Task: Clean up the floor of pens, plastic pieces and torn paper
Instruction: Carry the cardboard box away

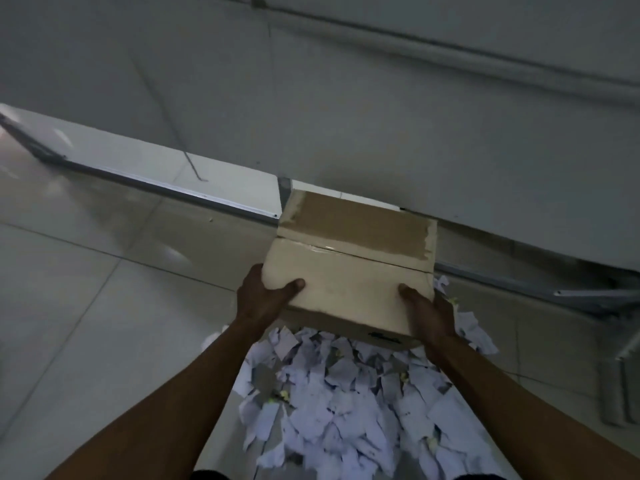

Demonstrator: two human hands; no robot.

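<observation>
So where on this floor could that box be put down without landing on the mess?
Bare tiles lie left of the torn paper, out past the left hand. The box, also held by the right hand, hangs over the crowded pile, which runs right toward metal legs.

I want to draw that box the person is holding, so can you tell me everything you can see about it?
The cardboard box is pale tan with a wide strip of brown tape across its top face and a seam between its flaps. It looks worn, with whitish torn patches at the tape's ends. A dark printed mark shows on its near lower side. It is tilted, held above a pile of torn paper on the tiled floor. The left hand grips its left near corner, the right hand its right near corner.
</observation>
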